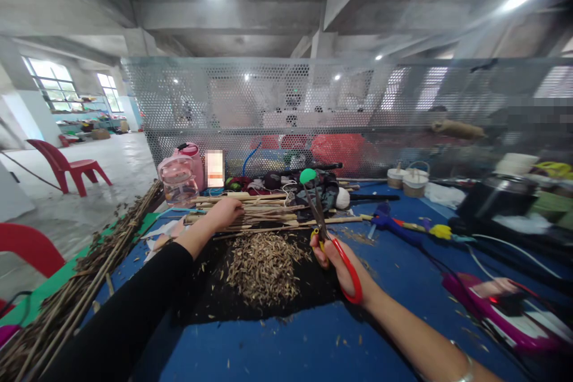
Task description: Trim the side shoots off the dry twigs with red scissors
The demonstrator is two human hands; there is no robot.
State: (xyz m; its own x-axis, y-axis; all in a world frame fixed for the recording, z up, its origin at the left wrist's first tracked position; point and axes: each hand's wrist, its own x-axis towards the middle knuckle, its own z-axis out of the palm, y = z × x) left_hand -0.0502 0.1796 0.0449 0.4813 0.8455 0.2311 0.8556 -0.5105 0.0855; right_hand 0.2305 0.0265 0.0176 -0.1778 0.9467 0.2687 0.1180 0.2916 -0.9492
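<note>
My right hand [342,259] is closed round scissors [319,215] with red and yellow handles, their blades pointing up and slightly apart. My left hand [227,212] reaches to a row of thin dry stems [268,212] lying crosswise on the table, its fingers curled down onto them. In front of the stems, a heap of short cut stem pieces [264,268] lies on a black cloth [206,298]. Beyond the scissor tips is a green ball [308,176], with a white ball [342,198] to its right.
Long dry stalks [85,292] are piled along the left edge of the blue table [250,349]. A pink-lidded clear jug [178,182] stands at the back left. A glue gun [394,224], small baskets [415,182] and a magenta power strip [487,316] lie right. A perforated metal screen [250,95] rises behind.
</note>
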